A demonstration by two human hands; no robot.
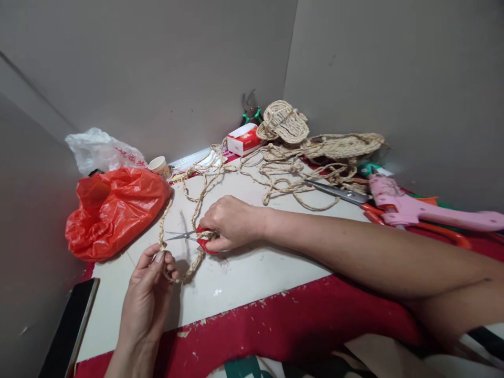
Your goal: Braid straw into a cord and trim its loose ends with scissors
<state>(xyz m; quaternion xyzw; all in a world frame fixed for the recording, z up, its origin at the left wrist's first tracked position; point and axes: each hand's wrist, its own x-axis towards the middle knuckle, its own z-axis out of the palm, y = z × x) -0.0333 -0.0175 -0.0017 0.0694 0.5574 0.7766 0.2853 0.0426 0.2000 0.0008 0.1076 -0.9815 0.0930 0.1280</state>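
My left hand (151, 283) pinches a braided straw rope (191, 269) between thumb and fingers at the left of the white board (252, 283). Fingers of my right hand (228, 224) are wrapped round the red handles of small scissors (186, 235). The scissor blades are parted and point left, with their tips close to the strand of rope rising from my left hand. Part of the rope passes behind the scissor handles and my right hand, so its path there is hidden.
A red plastic bag (118, 210), paper cup (159, 166) and black phone-like slab (71, 328) lie left. Behind are a tissue pack (243, 140), pruners (251, 109) and coiled rope (284, 123). Large shears (338, 192) and a pink glue gun (425, 209) lie right.
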